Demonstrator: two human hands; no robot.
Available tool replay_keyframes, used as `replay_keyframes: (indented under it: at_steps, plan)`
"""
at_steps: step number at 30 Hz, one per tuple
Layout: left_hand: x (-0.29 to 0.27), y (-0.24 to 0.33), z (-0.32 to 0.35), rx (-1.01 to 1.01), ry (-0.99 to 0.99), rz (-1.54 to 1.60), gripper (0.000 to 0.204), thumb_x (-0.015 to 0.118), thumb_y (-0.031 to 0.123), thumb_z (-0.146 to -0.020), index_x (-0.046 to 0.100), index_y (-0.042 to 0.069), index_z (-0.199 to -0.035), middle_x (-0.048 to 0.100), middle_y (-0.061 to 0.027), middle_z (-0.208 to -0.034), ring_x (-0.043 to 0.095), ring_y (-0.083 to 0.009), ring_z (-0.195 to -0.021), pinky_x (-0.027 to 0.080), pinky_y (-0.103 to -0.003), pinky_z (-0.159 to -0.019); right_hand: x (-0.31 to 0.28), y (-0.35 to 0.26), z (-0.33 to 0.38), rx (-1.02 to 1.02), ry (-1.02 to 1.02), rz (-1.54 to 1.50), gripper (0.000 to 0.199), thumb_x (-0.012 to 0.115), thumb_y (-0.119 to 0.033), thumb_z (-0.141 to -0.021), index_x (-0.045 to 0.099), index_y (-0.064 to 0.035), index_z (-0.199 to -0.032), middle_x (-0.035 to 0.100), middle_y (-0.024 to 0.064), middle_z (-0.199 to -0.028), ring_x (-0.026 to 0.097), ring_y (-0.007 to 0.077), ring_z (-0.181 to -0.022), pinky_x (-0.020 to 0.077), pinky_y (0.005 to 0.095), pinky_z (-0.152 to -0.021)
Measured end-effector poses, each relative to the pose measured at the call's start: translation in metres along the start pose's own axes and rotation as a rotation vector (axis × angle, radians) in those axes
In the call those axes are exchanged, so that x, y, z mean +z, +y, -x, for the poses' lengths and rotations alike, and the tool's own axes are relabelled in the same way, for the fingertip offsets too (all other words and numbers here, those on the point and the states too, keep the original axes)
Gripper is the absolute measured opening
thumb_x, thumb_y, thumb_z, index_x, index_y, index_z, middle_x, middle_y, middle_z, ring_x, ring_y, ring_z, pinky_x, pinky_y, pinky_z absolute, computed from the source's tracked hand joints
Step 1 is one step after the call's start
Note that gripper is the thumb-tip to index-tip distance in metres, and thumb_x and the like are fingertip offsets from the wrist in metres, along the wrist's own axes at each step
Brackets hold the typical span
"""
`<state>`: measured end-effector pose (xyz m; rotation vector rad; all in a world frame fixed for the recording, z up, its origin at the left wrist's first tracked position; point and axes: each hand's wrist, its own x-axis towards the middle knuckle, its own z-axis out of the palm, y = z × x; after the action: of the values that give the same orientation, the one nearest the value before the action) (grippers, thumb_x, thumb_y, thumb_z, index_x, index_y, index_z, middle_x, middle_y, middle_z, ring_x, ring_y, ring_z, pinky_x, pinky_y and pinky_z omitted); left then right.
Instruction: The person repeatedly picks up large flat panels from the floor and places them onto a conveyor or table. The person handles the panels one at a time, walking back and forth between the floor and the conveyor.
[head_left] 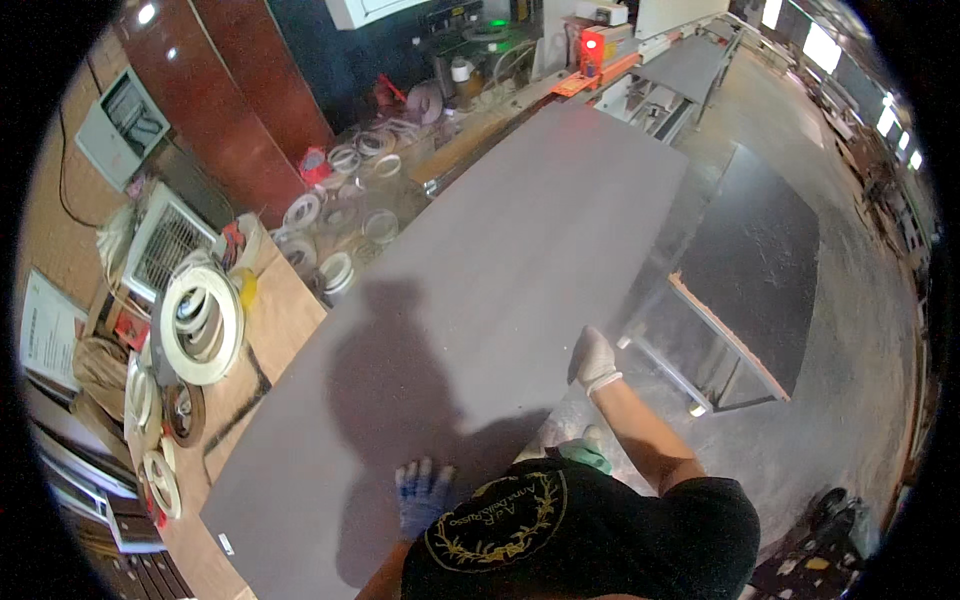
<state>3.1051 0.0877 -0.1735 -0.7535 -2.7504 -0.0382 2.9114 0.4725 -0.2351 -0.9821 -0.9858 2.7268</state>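
Observation:
A large flat grey panel stretches from near my body to the machine at the far end. My left hand, in a blue glove with pale fingertips, lies flat on the panel's near part with its fingers spread. At the panel's right edge is my right hand in a whitish glove, closed on that edge; its fingertips are partly hidden. A small white label sticks to the panel's near left corner. My shadow falls across the grey surface.
At the far end stands an orange-and-grey machine. Rolls of edge banding fill the left side, on and beyond a wooden board. Right of the panel, a dark board rests on a metal-framed cart.

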Motion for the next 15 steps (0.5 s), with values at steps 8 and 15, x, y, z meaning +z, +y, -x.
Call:
replay_keyframes:
  at_steps: [8, 15]
  plan:
    - [0.007, 0.028, 0.020, -0.109, 0.030, -0.191, 0.036, 0.056, 0.023, -0.075, 0.052, 0.019, -0.110, 0.042, -0.0185, -0.118, 0.038, -0.0416, -0.108, 0.028, -0.064, -0.092, 0.026, -0.030, 0.010, 0.246, 0.049, -0.052, 0.019, 0.057, -0.017, -0.079, 0.055, -0.0077, -0.095, 0.058, 0.0065, -0.088, 0.056, 0.0214, -0.078, 0.0473, 0.0356, -0.073]
    - [-0.042, 0.030, -0.047, -0.326, -0.454, 0.054, 0.067, 0.063, 0.018, -0.062, 0.044, 0.015, -0.125, 0.028, -0.0209, -0.134, 0.022, -0.0500, -0.122, 0.009, -0.065, -0.101, -0.013, -0.121, -0.180, -0.236, -0.048, 0.421, 0.058, 0.058, -0.026, -0.082, 0.024, -0.0073, -0.124, 0.049, 0.0117, -0.111, 0.051, 0.0223, -0.094, 0.0427, 0.0379, -0.084]
